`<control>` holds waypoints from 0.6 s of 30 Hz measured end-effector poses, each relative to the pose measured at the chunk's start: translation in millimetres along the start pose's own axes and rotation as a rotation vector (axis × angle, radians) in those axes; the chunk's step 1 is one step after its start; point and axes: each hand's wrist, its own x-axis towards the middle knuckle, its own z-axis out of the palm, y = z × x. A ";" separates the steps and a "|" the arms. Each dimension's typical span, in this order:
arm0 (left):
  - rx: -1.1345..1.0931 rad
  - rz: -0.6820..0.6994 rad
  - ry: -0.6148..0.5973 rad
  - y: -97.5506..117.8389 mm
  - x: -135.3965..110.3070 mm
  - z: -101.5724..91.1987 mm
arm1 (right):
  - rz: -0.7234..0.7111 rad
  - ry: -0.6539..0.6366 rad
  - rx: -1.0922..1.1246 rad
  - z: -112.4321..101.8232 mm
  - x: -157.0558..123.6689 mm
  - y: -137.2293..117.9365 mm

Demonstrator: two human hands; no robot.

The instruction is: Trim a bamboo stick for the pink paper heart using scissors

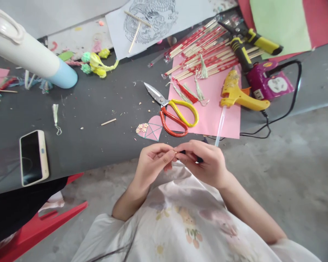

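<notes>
Just off the table's front edge, my left hand (153, 162) and my right hand (206, 160) meet at the fingertips. Both are closed in a pinch around something tiny, too small and covered to make out. Something dark shows between the fingers of my right hand; I cannot tell what it is. Just beyond my hands lies a pink paper heart (154, 128) with drawn lines, its left lobe covered in small pale pieces. Scissors (177, 116) with one red and one yellow handle lie partly open beside it, blades pointing away to the left.
Pink paper (207, 122) holds tassels (190, 94) and wrapped sticks (199, 47). At right are a yellow glue gun (239, 95), purple power socket (270, 82) with black cable, and pliers (242, 54). Leftward lie a phone (32, 158), bottle (35, 51) and pale tassel (55, 114).
</notes>
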 end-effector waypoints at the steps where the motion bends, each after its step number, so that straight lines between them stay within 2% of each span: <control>1: 0.075 0.019 0.019 1.5 -1.4 -1.1 | -0.030 -0.017 -0.029 -0.5 0.6 1.1; 6: 0.474 0.172 0.107 11.1 -10.7 -8.1 | -0.116 -0.103 -0.218 -3.8 12.4 2.7; 11: 0.869 0.446 0.282 18.8 -16.2 -19.5 | -0.058 -0.210 -0.438 -0.4 56.0 3.6; 15: 0.948 0.524 0.334 23.6 -17.6 -29.8 | -0.011 -0.268 -0.655 16.1 100.5 9.2; 18: 0.939 0.536 0.348 24.8 -19.1 -38.7 | -0.015 -0.333 -0.739 31.5 120.3 13.4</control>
